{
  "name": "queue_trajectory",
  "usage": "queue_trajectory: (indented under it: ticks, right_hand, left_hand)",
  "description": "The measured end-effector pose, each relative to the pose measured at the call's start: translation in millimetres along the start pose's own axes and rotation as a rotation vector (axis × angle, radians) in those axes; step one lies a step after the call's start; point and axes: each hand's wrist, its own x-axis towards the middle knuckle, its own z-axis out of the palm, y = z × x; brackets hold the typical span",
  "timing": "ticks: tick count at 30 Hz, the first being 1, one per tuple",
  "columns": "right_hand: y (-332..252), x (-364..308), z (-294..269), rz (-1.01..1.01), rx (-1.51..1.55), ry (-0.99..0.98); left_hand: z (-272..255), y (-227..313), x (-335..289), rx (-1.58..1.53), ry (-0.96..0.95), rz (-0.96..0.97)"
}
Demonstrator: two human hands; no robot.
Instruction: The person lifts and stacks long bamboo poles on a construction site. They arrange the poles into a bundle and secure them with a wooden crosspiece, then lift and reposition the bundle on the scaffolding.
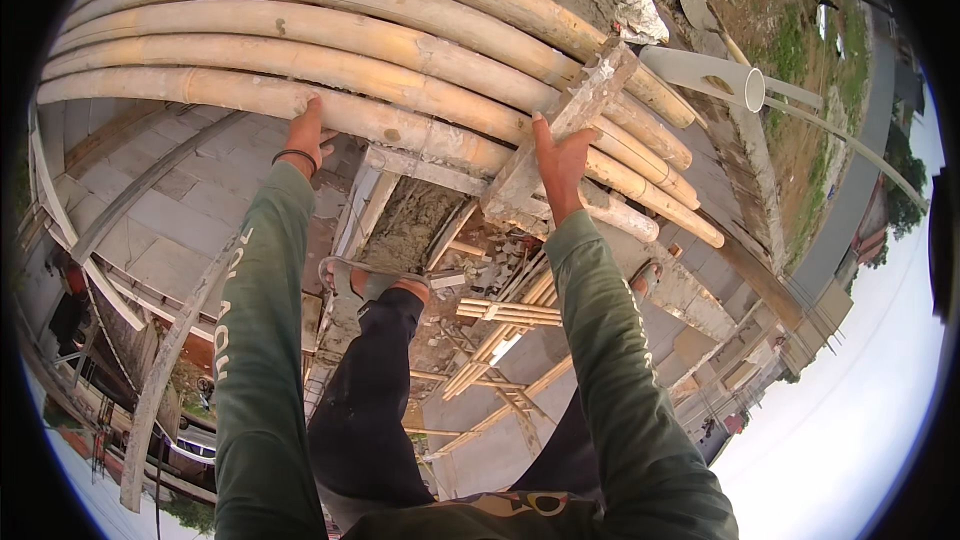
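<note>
We have five long bamboo poles (300, 22) lying side by side across the upper left and top centre of the frame, curving down toward the upper right. Our left hand (306, 137), with a dark band at its wrist, is at the near edge of the nearest pole (230, 93), left of the picture's centre; one fingertip rests on the pole's side while the other fingers bend below it. We cannot tell whether that hand grips the pole or merely touches it. Our right hand (563, 165), just right of centre, is set against a mortar-smeared wooden block (592, 95) that lies slantwise over the poles near their right ends. Its thumb points up along the block's left side and its other fingers lie toward the right side, spread from the thumb; how firmly they press, we cannot tell. The block runs above and to the left of this palm, and the pole ends stick out beyond it to the right. Between our hands and lower down is a narrow bed of wet mortar (410, 220), with thinner bamboo (510, 313) under it at lower centre. A white plastic pipe (680, 62) lies at upper right, beside the block's top end.
</note>
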Motion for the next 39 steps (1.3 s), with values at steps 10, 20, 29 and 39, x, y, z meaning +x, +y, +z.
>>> queue_trajectory:
  ticks: [10, 20, 29, 39]
  right_hand:
    - [-19.4, 49.8, -4.1, 0.103, 0.506, 0.081]
    - [-20.0, 47.5, -1.8, -0.036, 0.273, 0.18]
    - [-32.9, 45.7, 2.1, 0.074, 0.16, 0.164]
    - [-4.3, 53.5, 18.0, -0.229, -1.037, -0.021]
  left_hand:
    - [-2.1, -11.7, 34.9, 0.084, 0.187, 0.028]
    - [-1.3, -17.1, 36.3, 0.091, 0.256, 0.032]
    - [-2.8, -16.2, 36.2, 0.087, 0.244, 0.017]
    - [-19.7, -16.0, 60.0, 0.336, 0.169, -0.031]
